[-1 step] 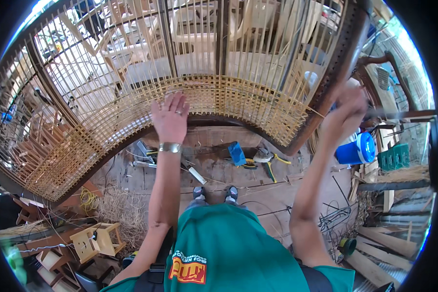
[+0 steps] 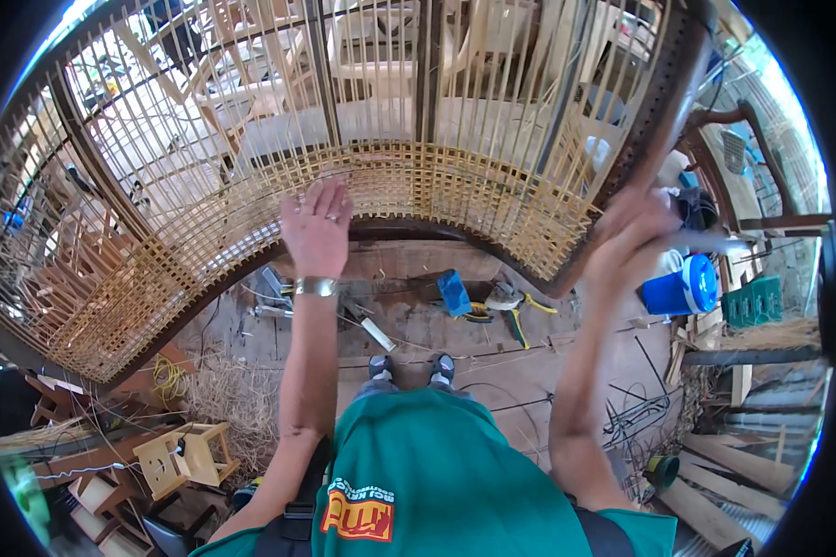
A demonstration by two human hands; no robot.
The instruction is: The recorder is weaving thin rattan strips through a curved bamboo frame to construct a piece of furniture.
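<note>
Grip released: left hand (image 2: 317, 227) flat over cane weave (image 2: 390, 190), 10 o'clock; right hand (image 2: 633, 230) blurred, 3 o'clock, can't tell; I'd press evenly.

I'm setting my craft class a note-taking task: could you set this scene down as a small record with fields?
Left hand: palm down over the woven cane
Right hand: blurred, beside the dark wooden frame; any grip unclear
Weave: closed along the near edge, open beyond
Tools: several, some yellow-handled, on wooden boards
Nearby: lidded blue bucket, green crate, both to the right
</note>
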